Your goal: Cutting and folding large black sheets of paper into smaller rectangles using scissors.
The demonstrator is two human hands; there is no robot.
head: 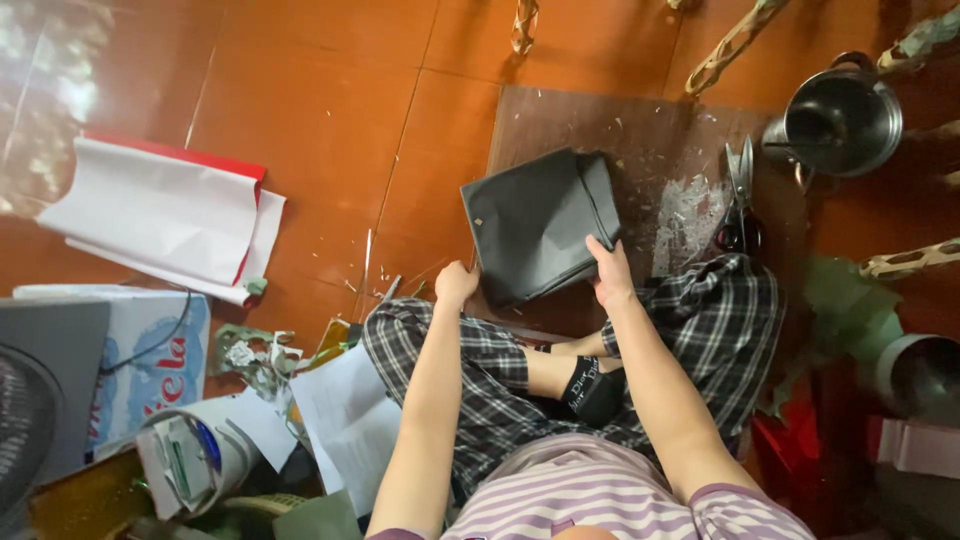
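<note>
Orange floor tiles [330, 90] fill our view from above, with a dark board [650, 130] laid on them in front of a seated person in checked trousers. We see the left hand [456, 283] curled shut at the lower left edge of a folded stack of dark grey sheets [535, 225]; whether it pinches the paper we cannot tell. The right hand [610, 272] is clamped on the stack's lower right edge, fingers spread along the fold. The stack lies at the board's near left corner, just beyond the knees.

We judge the work midway: the sheets are already folded together, and paper scraps [688, 208] litter the board, while other paper lies unused.

Further out we count one pair of scissors [740, 195] on the board, one steel pot [840, 120] beyond it, one red-and-white paper roll [165, 215] to the left, and one printed box [145, 360] below that.
</note>
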